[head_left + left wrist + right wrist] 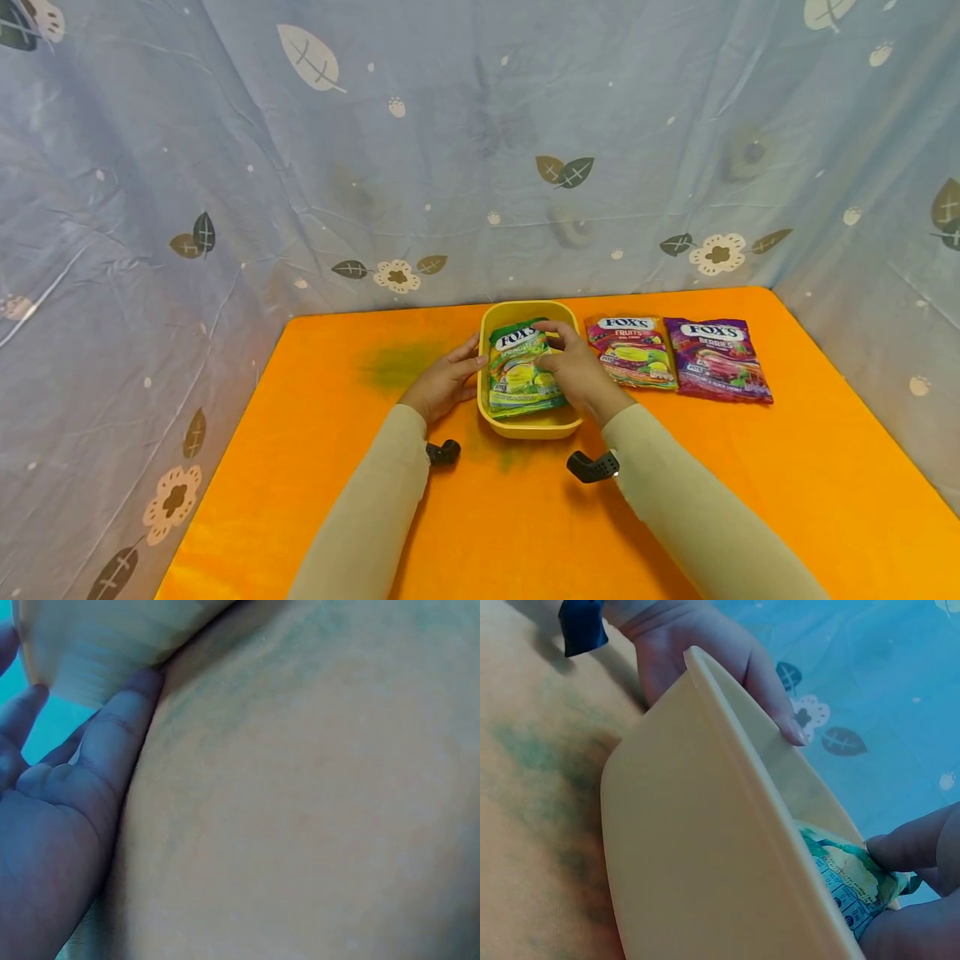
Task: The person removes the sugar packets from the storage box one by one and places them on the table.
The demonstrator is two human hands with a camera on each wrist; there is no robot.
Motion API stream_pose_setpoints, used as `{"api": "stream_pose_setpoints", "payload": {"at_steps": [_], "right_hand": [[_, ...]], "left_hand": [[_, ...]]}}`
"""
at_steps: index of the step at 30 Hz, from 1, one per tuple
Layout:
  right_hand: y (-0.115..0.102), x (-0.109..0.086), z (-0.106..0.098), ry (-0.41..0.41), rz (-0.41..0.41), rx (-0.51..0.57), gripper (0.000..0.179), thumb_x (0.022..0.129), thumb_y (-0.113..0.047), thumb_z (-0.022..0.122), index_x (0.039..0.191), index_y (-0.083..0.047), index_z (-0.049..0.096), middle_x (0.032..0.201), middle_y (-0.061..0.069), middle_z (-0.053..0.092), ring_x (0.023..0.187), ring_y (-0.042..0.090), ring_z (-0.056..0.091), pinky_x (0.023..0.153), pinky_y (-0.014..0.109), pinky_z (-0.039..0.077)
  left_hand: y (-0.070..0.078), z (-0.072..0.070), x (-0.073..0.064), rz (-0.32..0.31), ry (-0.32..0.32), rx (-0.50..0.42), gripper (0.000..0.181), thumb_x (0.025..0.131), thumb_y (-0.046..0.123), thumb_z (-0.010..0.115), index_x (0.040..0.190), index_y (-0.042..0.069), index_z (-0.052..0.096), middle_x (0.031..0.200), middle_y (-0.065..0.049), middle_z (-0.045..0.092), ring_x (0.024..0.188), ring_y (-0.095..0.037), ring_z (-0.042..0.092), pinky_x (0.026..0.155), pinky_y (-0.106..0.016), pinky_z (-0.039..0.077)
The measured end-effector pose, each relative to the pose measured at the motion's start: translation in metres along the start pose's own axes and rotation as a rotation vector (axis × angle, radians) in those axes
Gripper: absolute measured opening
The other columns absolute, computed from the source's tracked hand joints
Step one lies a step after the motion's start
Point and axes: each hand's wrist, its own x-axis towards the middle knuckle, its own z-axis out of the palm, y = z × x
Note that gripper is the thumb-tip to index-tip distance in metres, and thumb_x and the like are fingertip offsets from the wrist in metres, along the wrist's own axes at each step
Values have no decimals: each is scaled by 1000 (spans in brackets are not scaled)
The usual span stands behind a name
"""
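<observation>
A yellow plastic tub (528, 432) stands near the back of the table in the head view. Inside it lies a green Fox's Spring Tea candy bag (517, 367), its front facing up. My right hand (581, 371) reaches over the tub's right side and pinches the bag between thumb and fingers; the right wrist view shows the bag's crinkled edge (855, 881) by the fingertips. My left hand (444, 382) touches the tub's left side, thumb at the rim. Its fairly straight fingers (112, 739) rest against the outer wall in the left wrist view.
Right of the tub lie a red Fox's Fruits candy bag (630, 352) and a purple Fox's Berries candy bag (717, 360), side by side. An orange cloth (510, 533) covers the table. Patterned blue-grey curtains (450, 150) hang behind and at both sides.
</observation>
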Motion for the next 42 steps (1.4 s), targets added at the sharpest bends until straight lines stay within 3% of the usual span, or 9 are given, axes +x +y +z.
{"api": "stream_pose_setpoints", "payload": {"at_steps": [9, 19, 42], "right_hand": [[1, -2, 1, -1, -29, 13, 58, 108, 0, 61, 162, -17, 47, 169, 17, 34, 125, 41, 59, 104, 45, 56], [2, -4, 0, 6, -37, -49, 58, 108, -2, 63, 160, -23, 50, 168, 12, 36, 127, 39, 59, 105, 47, 55], [3, -5, 3, 57, -126, -2, 57, 107, 5, 62, 160, -16, 54, 163, 16, 44, 132, 38, 54, 107, 45, 54]], "left_hand": [[0, 0, -1, 7, -5, -7, 69, 113, 20, 62, 174, 28, 31, 177, -6, 29, 154, -26, 41, 114, -53, 48], [-1, -1, 0, -5, 6, -18, 69, 112, 21, 65, 173, 30, 34, 175, -4, 33, 151, -24, 45, 113, -51, 50], [0, 0, -2, 2, 8, -6, 70, 111, 23, 66, 173, 28, 33, 175, -6, 32, 150, -26, 46, 113, -51, 50]]}}
